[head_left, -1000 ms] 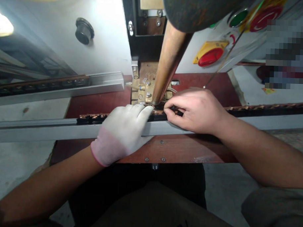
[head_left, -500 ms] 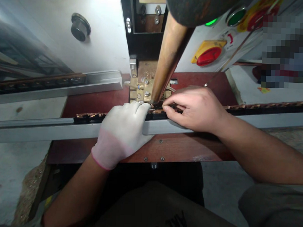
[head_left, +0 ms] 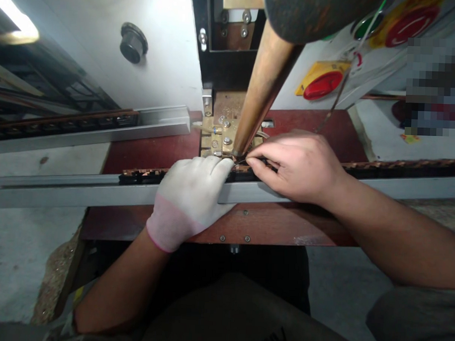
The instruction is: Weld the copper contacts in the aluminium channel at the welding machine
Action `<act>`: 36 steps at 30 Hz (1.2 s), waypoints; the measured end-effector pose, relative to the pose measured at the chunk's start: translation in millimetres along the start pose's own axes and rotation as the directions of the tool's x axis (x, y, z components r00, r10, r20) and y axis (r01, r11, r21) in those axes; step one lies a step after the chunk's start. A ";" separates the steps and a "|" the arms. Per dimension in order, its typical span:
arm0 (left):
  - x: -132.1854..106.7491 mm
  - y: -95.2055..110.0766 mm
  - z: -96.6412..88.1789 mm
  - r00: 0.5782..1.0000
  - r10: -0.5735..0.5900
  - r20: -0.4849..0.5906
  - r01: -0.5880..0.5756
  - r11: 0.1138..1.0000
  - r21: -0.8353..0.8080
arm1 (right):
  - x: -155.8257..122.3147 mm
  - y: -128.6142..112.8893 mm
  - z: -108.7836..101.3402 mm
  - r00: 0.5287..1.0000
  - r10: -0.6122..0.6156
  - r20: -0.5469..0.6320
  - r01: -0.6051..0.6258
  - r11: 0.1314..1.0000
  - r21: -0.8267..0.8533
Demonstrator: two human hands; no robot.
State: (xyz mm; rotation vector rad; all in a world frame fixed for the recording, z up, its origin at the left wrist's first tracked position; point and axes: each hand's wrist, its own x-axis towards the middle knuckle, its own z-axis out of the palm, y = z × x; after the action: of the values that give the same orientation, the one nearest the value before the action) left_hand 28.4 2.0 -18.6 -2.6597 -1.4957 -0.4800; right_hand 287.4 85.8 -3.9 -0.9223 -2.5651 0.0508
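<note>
Copper-coloured round rod point(head_left: 266, 80) ends right by your fingertips — that's the bit I'd watch. Your white-gloved left hand point(head_left: 193, 194) looks clamped over the long grey metal rail point(head_left: 256, 193) and the black strip with copper-coloured bits point(head_left: 141, 176) lying along it, while your bare right hand point(head_left: 300, 165) has thumb and forefinger pinched on a thin dark wire-like piece point(head_left: 240, 162) beside the rod's lower end. If the rod moved, it could nip you; a loose pinch could let that skinny piece twist or slip.
</note>
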 end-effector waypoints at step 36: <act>-2.9 1.7 -6.7 0.995 -0.020 0.100 0.008 0.993 0.121 | 0.6 1.9 -5.1 0.997 0.033 0.074 -0.042 0.992 0.116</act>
State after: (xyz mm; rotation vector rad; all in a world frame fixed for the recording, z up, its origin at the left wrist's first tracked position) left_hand 26.8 -2.6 -12.9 -2.6175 -1.5184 -0.2493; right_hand 290.1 87.2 0.7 -0.9399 -2.5787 0.2467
